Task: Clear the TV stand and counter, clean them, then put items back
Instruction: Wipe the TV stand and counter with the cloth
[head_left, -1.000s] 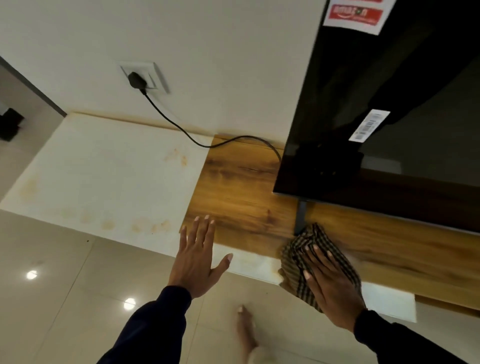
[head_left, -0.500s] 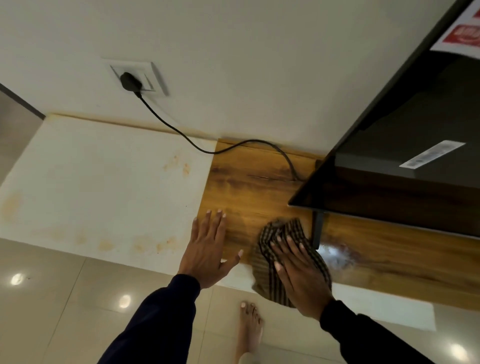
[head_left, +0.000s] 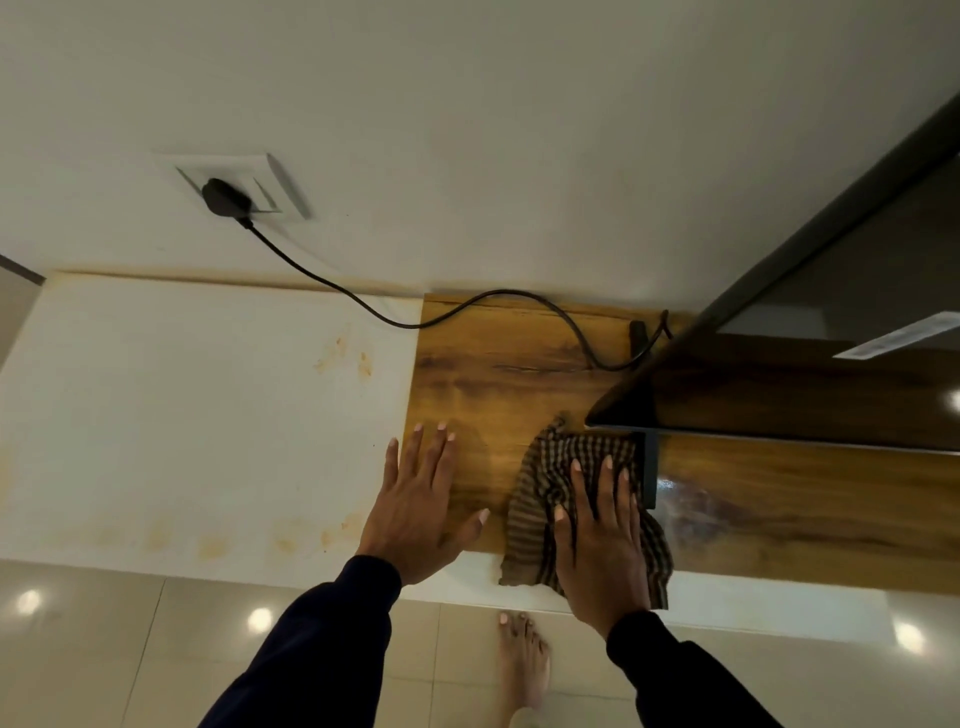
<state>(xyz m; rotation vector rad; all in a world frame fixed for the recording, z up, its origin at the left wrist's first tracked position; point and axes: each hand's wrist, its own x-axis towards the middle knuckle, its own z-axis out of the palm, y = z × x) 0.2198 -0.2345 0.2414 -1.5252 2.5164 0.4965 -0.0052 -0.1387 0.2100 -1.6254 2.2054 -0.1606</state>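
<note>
We see the right hand (head_left: 600, 540) flat, fingers straight and spread, pressing a crumpled brown checked cloth (head_left: 540, 499) onto the glossy wood-grain TV stand (head_left: 498, 374), the cloth's lower edge hanging over the stand's front onto the white ledge. The left hand (head_left: 418, 506) lies open too, palm down, fingers splayed across the seam where the wood meets the matte white desk (head_left: 182, 415), which shows yellowish blotches along its front and near the seam. Just right of the cloth stands the slim dark foot (head_left: 648, 470) of the TV (head_left: 810, 343), its black glass panel slanting up to the right. A wet sheen glints on the wood beyond that foot. A black cable (head_left: 363, 306) curves from a plug (head_left: 223, 197) in the white wall socket (head_left: 244, 184) down across the wood. Below, a bare foot (head_left: 522, 657) rests on shiny beige floor tiles (head_left: 104, 649).
</note>
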